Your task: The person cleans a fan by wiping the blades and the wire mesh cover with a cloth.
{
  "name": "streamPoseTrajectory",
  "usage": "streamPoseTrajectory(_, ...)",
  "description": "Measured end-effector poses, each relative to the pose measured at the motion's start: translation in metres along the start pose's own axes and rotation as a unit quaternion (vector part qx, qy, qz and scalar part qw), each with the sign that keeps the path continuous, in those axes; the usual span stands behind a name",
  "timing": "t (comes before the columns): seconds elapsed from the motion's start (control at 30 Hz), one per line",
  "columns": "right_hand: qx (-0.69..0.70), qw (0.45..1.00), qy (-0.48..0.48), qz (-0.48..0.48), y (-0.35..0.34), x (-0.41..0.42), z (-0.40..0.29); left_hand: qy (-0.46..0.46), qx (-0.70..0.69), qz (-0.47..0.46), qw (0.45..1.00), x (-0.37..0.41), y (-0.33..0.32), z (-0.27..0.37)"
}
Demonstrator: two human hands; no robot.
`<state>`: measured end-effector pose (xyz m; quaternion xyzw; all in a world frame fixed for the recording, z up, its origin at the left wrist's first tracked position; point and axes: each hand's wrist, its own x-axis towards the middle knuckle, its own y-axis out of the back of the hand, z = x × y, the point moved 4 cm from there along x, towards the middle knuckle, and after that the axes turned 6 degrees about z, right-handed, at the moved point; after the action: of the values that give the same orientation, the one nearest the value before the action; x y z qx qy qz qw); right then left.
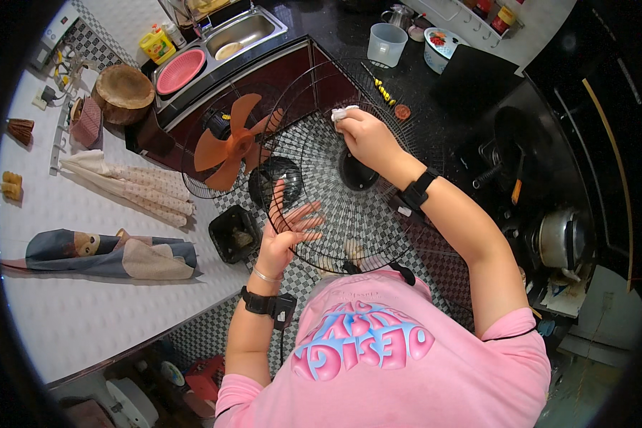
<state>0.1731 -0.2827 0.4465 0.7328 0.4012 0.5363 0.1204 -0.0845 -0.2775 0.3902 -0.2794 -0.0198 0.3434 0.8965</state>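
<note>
My left hand point(291, 219) is at the lower left rim of a black wire fan grille point(321, 155), its fingers spread behind the wires; whether the thumb presses on the rim is hard to tell. Pinched in my right hand point(365, 134) is a crumpled white cloth or tissue point(344, 113), near the grille's upper part. The grille's dark round centre point(358, 170) shows below that hand. Left of the grille stands a fan with orange blades point(241, 143), its rear cage behind them.
Black counter point(348, 40) with a screwdriver point(380, 88), a clear plastic pitcher point(387, 45) and a lidded bowl point(443, 45). A sink point(246, 32) lies at the upper left. A black bin point(234, 233) stands on the checkered floor. The stove holds a metal pot point(556, 238).
</note>
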Motion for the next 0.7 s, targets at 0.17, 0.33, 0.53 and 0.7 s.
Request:
streamPoseTrajectory(0.17, -0.019, 0.992, -0.111, 0.053, 0.011, 0.018, 0.010, -0.011, 0.032, 0.011, 0.999, 0.002, -0.008, 0.007)
streamPoseTrajectory(0.33, -0.010, 0.970, -0.185, 0.159, 0.012, 0.028, 0.020, -0.007, 0.005, -0.008, 1.000, 0.004, -0.009, 0.006)
streamPoseTrajectory(0.53, 0.110, 0.981, -0.155, 0.035, -0.021, 0.010, -0.022, -0.003, -0.014, -0.003, 1.000, 0.004, -0.009, 0.001)
streamPoseTrajectory(0.7, 0.088, 0.978, -0.164, 0.089, -0.006, 0.020, -0.022, -0.017, -0.012, 0.009, 1.000, 0.002, -0.003, -0.002)
